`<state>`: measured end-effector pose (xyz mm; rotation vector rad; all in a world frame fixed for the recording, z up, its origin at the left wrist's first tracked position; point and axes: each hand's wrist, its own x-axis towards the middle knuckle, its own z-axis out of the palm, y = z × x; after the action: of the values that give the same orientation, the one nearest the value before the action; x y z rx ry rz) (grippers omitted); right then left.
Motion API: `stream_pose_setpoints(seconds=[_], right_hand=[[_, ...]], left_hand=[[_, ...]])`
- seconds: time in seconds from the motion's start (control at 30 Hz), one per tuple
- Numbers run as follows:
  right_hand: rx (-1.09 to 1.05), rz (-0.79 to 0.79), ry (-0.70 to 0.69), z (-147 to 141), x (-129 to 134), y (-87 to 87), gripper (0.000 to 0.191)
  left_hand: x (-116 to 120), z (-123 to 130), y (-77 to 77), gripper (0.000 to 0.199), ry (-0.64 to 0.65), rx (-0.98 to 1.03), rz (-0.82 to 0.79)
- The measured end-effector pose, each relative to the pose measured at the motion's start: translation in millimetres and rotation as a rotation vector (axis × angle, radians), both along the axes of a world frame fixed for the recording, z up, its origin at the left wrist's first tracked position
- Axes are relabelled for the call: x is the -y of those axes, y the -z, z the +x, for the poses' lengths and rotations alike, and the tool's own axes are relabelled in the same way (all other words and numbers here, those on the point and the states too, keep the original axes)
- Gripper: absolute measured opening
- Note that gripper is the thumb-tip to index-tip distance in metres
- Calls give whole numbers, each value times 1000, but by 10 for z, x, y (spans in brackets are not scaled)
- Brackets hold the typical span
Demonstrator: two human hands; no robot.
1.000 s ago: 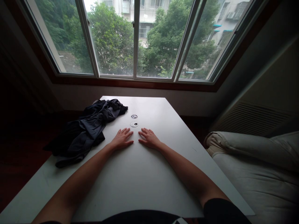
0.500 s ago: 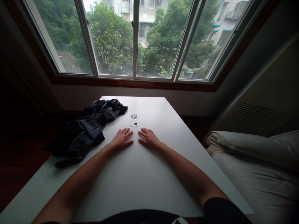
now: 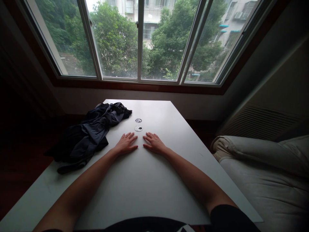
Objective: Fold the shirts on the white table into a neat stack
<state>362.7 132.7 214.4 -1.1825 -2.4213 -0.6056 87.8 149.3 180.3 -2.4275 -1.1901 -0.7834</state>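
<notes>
My left hand [image 3: 126, 143] lies flat on the white table [image 3: 149, 187], palm down with its fingers spread and nothing in it. Facing it across a small gap, my right hand [image 3: 154, 143] rests the same way, also holding nothing. Just beyond the fingertips is a round flat piece [image 3: 137, 129] with a dark spot on it. A slightly smaller round piece [image 3: 138, 120] with dark markings lies behind that one. To the left of my left hand, a crumpled heap of dark clothing [image 3: 93, 132] covers part of the table's left side and hangs over its edge.
A window [image 3: 139, 42] with several panes stands beyond the table's far edge. At the right is a pale padded sofa [image 3: 263, 167], close to the table's right edge. Behind the sofa, a slatted vent [image 3: 260, 122] shows in the dim light.
</notes>
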Motion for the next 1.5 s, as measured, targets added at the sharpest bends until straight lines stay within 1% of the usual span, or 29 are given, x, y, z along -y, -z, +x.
stream_pose_setpoints(seconds=[0.9,1.5], right_hand=[[2,0,6,0,8,-2,67],[4,16,-7,16,-20,18,68]], left_hand=[[26,5,-15,75,-2,4,-8],[-6,1,-1,76,-2,-5,6]])
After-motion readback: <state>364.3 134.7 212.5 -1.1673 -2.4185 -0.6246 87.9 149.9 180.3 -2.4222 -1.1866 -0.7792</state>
